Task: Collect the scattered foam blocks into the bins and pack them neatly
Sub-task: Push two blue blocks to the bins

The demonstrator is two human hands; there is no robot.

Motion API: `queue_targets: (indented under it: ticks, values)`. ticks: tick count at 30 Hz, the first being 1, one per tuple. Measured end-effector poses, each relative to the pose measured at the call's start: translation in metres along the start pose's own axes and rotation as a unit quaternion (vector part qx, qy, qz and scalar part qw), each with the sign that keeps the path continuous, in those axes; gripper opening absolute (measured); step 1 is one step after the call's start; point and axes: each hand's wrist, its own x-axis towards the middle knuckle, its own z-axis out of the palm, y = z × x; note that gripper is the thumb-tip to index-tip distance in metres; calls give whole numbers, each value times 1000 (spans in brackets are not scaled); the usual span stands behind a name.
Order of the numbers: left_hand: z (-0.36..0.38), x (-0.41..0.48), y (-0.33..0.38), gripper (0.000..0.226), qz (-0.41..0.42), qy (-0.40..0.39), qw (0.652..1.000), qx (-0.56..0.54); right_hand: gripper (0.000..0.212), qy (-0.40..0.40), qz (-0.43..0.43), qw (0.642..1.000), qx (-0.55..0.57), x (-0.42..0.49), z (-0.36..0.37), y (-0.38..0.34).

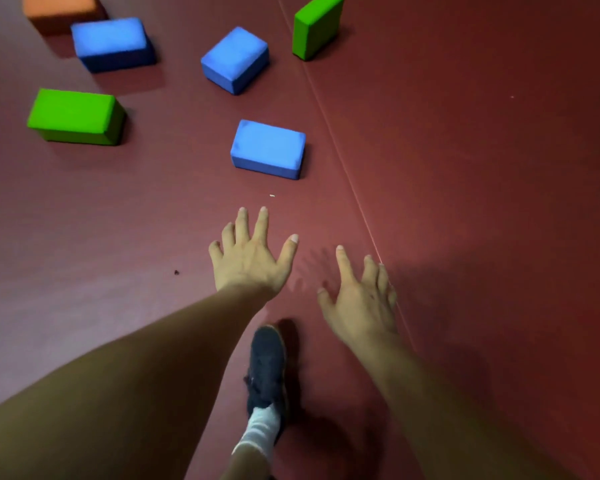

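Several foam blocks lie scattered on the dark red floor mat. The nearest blue block (267,148) lies flat just beyond my hands. Farther off are a second blue block (235,59) and a third blue block (113,43). A green block (75,116) lies flat at the left, another green block (317,26) stands on edge at the top, and an orange block (61,10) sits in the top left corner. My left hand (250,254) is stretched out with fingers spread, empty, short of the nearest blue block. My right hand (361,299) is also spread and empty. No bin is in view.
A seam (347,178) between two mats runs diagonally from the top centre down past my right hand. My foot in a dark shoe (267,368) with a white sock stands on the mat below my hands. A small dark speck (176,272) lies at the left.
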Motion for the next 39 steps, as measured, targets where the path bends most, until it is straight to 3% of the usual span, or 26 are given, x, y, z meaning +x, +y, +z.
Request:
queue_targets:
  ticks: [9,13,19,30,39]
  values:
    - [-17,161,52,81,-124,-9,991,-42,81,-18,-81,996,-36,194,-80,-48]
    - [-34,217,84,81,-217,-12,971,-103,81,-32,-118,991,-50,258,-126,-58]
    - [-48,308,131,82,-292,5,947,-132,82,-51,-161,982,-82,378,-179,-58]
    - [-45,461,212,87,-476,34,853,-212,81,-120,-293,928,-196,567,-246,-58]
    - [-26,521,178,93,-598,27,751,-280,83,-147,-437,845,-270,667,-220,-174]
